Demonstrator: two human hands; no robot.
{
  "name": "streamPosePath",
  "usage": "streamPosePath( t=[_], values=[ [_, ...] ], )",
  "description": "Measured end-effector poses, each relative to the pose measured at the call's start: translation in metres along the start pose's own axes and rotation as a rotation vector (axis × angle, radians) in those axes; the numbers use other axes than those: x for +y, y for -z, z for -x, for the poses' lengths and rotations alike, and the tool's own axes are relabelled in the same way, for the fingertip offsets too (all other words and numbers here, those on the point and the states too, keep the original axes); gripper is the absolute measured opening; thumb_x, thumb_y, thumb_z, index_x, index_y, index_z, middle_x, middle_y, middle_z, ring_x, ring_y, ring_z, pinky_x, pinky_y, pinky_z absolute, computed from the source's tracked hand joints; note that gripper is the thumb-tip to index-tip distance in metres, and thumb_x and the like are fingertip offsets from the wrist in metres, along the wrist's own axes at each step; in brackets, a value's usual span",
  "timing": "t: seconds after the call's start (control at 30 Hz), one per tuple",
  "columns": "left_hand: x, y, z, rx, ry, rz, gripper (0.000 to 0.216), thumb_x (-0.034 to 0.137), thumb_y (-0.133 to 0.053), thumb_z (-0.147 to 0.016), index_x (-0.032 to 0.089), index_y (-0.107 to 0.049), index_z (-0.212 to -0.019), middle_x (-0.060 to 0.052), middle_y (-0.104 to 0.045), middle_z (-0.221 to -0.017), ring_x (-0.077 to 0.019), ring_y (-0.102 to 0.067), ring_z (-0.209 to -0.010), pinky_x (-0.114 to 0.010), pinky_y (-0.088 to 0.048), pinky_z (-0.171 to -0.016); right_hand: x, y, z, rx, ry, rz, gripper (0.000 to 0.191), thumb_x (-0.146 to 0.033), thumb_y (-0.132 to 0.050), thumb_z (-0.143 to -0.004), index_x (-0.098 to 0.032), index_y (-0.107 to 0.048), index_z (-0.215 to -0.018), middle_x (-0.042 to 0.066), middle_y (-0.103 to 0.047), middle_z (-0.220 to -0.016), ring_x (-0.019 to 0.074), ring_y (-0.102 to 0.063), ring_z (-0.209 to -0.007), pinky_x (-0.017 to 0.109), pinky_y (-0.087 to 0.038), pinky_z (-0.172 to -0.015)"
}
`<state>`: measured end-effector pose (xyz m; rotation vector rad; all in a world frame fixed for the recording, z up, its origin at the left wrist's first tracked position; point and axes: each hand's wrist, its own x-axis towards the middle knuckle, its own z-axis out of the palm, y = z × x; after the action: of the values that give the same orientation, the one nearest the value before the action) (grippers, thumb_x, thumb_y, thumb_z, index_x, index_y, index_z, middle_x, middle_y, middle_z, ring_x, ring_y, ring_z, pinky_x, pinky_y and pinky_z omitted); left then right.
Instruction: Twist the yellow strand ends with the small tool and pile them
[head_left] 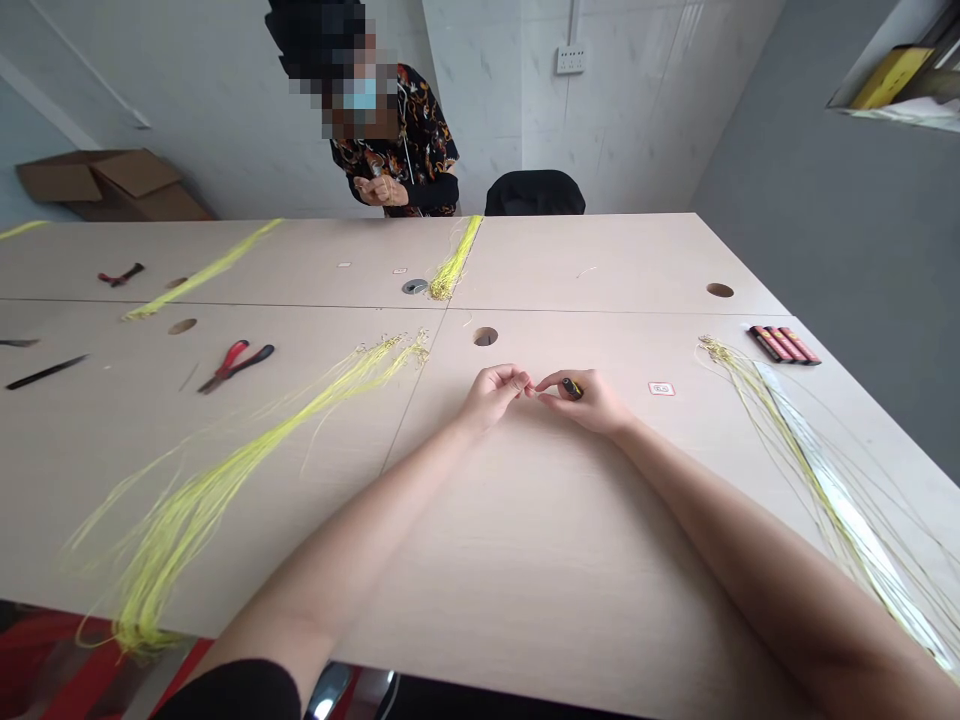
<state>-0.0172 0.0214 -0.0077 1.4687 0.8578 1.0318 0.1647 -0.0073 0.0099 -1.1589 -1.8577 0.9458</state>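
Above the middle of the pale table [525, 580], my left hand [491, 397] and my right hand [596, 403] meet fingertip to fingertip. Both are closed in a pinch. Whatever lies between the fingertips is too small to make out. Tucked in my right hand is a small tool with a black and yellow handle [572, 388]; its other end is hidden by the fingers. To the left of my hands lies a bundle of yellow cords [247, 460], its knotted ends pointing towards my left hand. A small red-bordered label [661, 389] lies right of my right hand.
Red-and-black pliers [234, 365] and a thin black tool [46, 372] lie at left. On the right are a second cord bundle [795, 440] and several red-and-black cylinders [784, 345]. A cable hole [485, 337] sits beyond my hands. A co-worker [405, 140] stands across the table.
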Motion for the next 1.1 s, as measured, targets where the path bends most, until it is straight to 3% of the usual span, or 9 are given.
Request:
streamPosePath(
  t=[0.43,0.6,0.73,0.87,0.97,1.1],
  values=[
    [0.006,-0.003,0.001,-0.021,-0.024,-0.059,0.046,0.063,-0.06,-0.073,0.017,-0.06,-0.065,-0.002,-0.06,-0.064,-0.0132,-0.054,-0.066,-0.028,-0.042,-0.069,-0.001,-0.002,-0.001,-0.03,0.062,0.069,0.021,-0.032,-0.052,-0.077,-0.017,-0.067,-0.081,-0.002,-0.047,-0.057,0.0088,-0.035,-0.052,0.024,-0.029,-0.053],
    [0.006,-0.003,0.004,0.035,-0.082,-0.137,0.038,0.054,-0.051,-0.083,0.018,-0.059,-0.077,0.001,-0.053,-0.062,-0.0123,-0.052,-0.065,-0.027,-0.041,-0.069,0.0,-0.001,-0.001,-0.001,0.033,0.06,0.015,-0.03,-0.053,-0.076,-0.017,-0.061,-0.075,-0.004,-0.044,-0.055,0.0086,-0.034,-0.052,0.024,-0.029,-0.053],
    [0.012,-0.003,0.009,0.019,-0.149,-0.366,0.028,0.046,-0.048,-0.085,0.02,-0.059,-0.085,0.0,-0.054,-0.067,-0.0147,-0.052,-0.068,-0.028,-0.04,-0.068,0.004,0.0,-0.001,0.007,0.04,0.046,0.009,-0.027,-0.053,-0.073,-0.018,-0.055,-0.071,-0.004,-0.044,-0.056,0.0087,-0.035,-0.052,0.024,-0.029,-0.053],
    [0.013,-0.002,0.011,-0.058,-0.304,-0.675,0.024,0.038,-0.062,-0.074,0.021,-0.06,-0.09,0.0,-0.053,-0.064,-0.0184,-0.05,-0.073,-0.031,-0.039,-0.073,0.006,0.0,-0.002,0.021,0.027,0.017,0.009,-0.027,-0.053,-0.07,-0.019,-0.052,-0.068,-0.004,-0.046,-0.057,0.009,-0.036,-0.054,0.024,-0.03,-0.054],
    [0.011,-0.005,0.01,-0.056,-0.338,-0.792,0.027,0.04,-0.069,-0.067,0.021,-0.059,-0.082,0.002,-0.049,-0.059,-0.0176,-0.048,-0.067,-0.031,-0.037,-0.07,0.005,0.0,-0.003,0.036,0.005,0.001,0.009,-0.027,-0.053,-0.07,-0.018,-0.053,-0.069,-0.004,-0.047,-0.057,0.0091,-0.037,-0.054,0.024,-0.03,-0.054],
    [0.01,-0.008,0.01,-0.009,-0.343,-0.844,0.027,0.044,-0.068,-0.071,0.021,-0.055,-0.066,0.001,-0.045,-0.056,-0.0163,-0.046,-0.063,-0.028,-0.034,-0.062,0.003,0.0,-0.003,0.049,-0.017,-0.025,0.01,-0.027,-0.054,-0.07,-0.018,-0.053,-0.067,-0.003,-0.047,-0.057,0.0091,-0.037,-0.054,0.024,-0.031,-0.054]
  ],
)
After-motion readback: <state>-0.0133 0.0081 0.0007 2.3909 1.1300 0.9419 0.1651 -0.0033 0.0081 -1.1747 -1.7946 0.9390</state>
